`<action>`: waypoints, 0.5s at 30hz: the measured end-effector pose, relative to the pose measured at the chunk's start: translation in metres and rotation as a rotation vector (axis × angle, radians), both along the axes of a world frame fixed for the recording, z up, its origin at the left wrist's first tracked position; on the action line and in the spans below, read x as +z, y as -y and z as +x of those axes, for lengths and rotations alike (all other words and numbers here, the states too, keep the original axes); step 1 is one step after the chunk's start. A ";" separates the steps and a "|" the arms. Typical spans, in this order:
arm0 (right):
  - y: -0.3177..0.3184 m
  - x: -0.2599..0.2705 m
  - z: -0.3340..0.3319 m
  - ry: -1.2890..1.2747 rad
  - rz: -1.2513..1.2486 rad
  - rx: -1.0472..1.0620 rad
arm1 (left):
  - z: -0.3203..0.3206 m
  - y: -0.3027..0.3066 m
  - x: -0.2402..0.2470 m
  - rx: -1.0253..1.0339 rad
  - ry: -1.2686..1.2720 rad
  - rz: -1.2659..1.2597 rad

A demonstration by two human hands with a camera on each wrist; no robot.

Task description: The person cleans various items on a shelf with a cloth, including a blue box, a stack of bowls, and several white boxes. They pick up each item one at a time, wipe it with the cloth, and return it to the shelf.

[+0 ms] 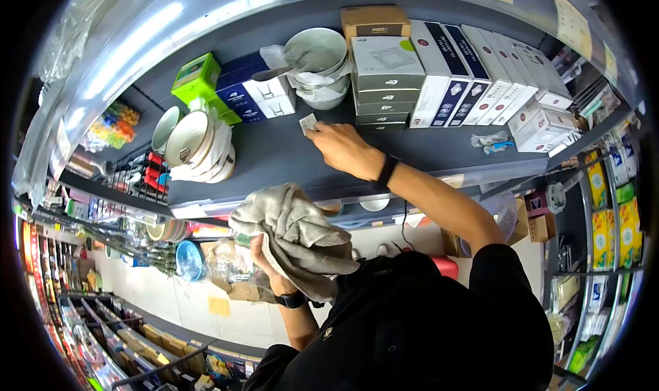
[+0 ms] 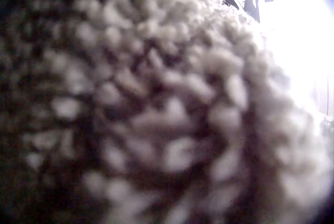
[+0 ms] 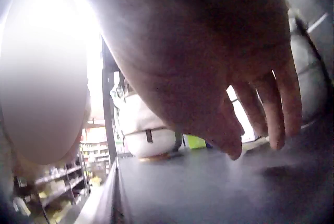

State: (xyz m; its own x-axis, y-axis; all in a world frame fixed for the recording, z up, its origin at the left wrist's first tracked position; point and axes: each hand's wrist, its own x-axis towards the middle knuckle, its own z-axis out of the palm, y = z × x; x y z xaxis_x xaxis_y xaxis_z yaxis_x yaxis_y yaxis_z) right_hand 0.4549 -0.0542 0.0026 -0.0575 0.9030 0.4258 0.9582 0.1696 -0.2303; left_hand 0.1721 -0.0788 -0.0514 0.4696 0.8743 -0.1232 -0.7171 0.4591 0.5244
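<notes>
A small white printed tag (image 1: pixel 308 123) is pinched at the fingertips of my right hand (image 1: pixel 345 148), low over the dark shelf (image 1: pixel 274 159). In the right wrist view that hand (image 3: pixel 224 67) points its fingers down close to the shelf surface. My left hand (image 1: pixel 263 256) grips a bunched grey towel (image 1: pixel 292 226) in front of the shelf edge, and the towel's folds hide part of the hand. Only the blurred pile of the towel (image 2: pixel 167 109) fills most of the left wrist view.
Stacked bowls (image 1: pixel 192 140) stand at the shelf's left, and more wrapped bowls (image 1: pixel 317 65) at the back. Blue and white boxes (image 1: pixel 254 92), grey boxes (image 1: pixel 388 68) and tall white boxes (image 1: pixel 439 75) line the back. A small plastic-wrapped item (image 1: pixel 493 142) lies at the right.
</notes>
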 end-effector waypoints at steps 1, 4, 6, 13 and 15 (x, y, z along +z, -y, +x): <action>0.019 0.020 0.000 -0.021 0.020 -0.030 | -0.008 -0.008 -0.009 0.037 -0.093 0.015; 0.078 0.079 0.014 -0.232 0.024 -0.225 | 0.009 0.001 0.041 -0.034 0.009 -0.022; 0.113 0.117 0.037 -0.255 0.237 -0.274 | 0.002 -0.014 0.025 -0.003 -0.126 -0.008; 0.161 0.110 0.124 0.336 0.106 -0.382 | 0.053 -0.009 0.052 -0.231 -0.091 0.004; 0.158 0.089 0.113 0.188 0.170 -0.426 | 0.071 0.002 0.067 -0.267 -0.059 0.002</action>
State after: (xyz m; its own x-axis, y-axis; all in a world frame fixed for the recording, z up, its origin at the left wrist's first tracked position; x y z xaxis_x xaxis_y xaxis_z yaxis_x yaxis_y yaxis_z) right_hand 0.5676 -0.2124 0.0919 0.2112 0.7816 0.5870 0.9729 -0.2256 -0.0497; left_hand 0.2430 -0.0807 0.0154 0.6755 0.7207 -0.1557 -0.5392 0.6269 0.5624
